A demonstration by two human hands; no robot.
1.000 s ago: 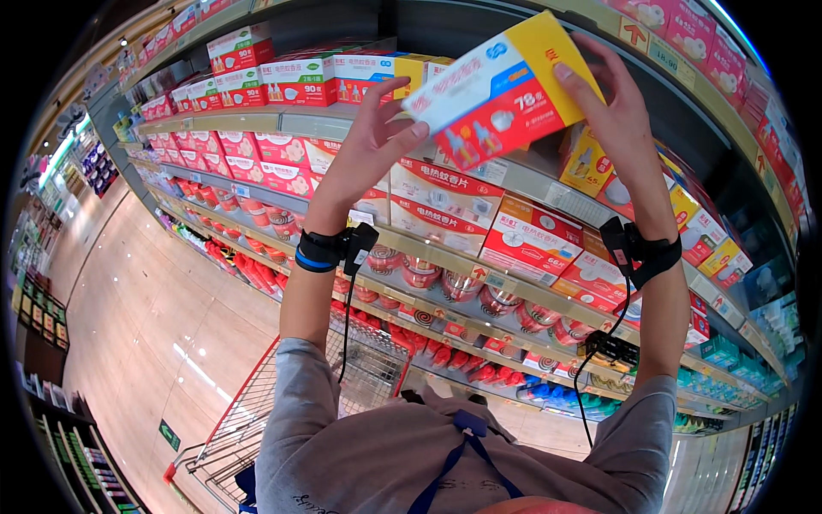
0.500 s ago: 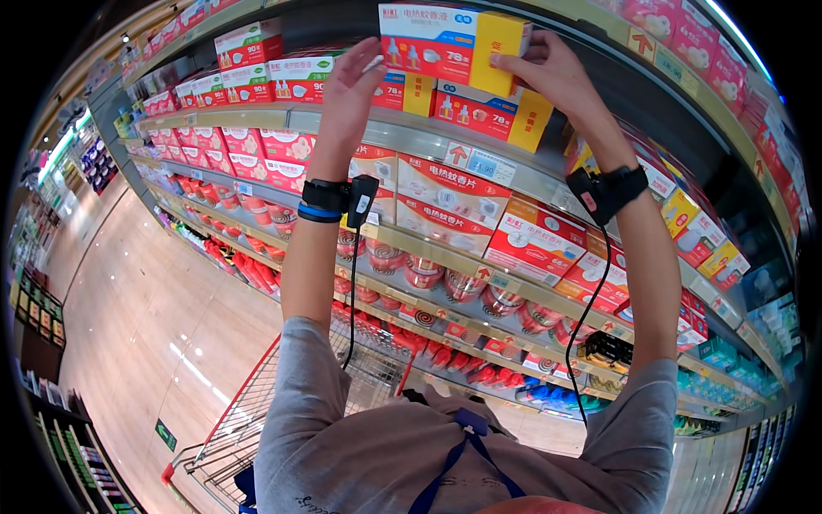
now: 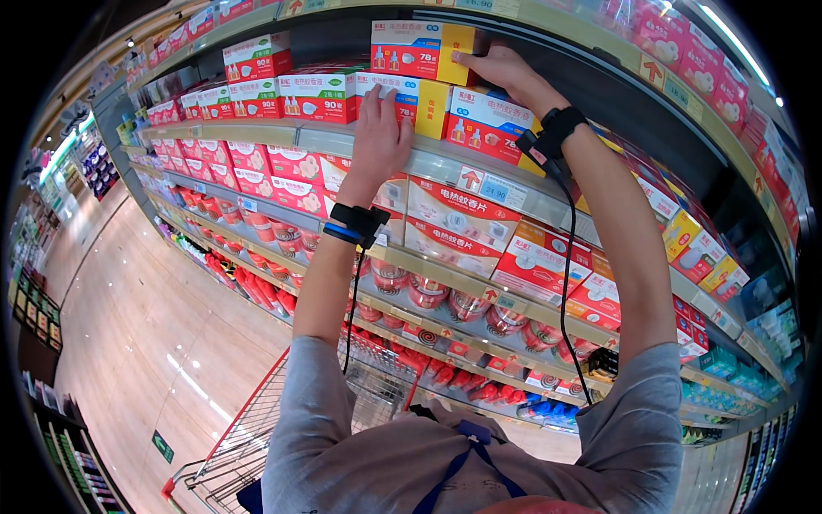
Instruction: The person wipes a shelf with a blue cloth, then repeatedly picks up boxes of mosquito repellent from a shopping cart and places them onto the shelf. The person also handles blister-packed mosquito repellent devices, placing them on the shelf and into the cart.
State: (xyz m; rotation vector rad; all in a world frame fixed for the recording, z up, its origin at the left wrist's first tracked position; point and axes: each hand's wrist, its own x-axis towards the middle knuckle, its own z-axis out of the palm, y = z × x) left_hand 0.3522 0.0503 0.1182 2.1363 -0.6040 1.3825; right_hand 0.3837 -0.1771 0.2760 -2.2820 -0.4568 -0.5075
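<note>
Two hands: both were raised to the top shelf [image 3: 479,163], black bands on each wrist.
Box: a red, white and yellow carton [image 3: 419,47] sat on a stack of like cartons [image 3: 402,94] at the top tier.
Right hand [image 3: 497,70]: fingers spread on the carton's yellow end, pressing rather than clenched.
Left hand [image 3: 378,137]: flat and open against the stack below.
Handling: it looked light, stiff cardboard, likely crushable at corners; best held by both short ends.
Below: a shopping trolley [image 3: 257,445].
</note>
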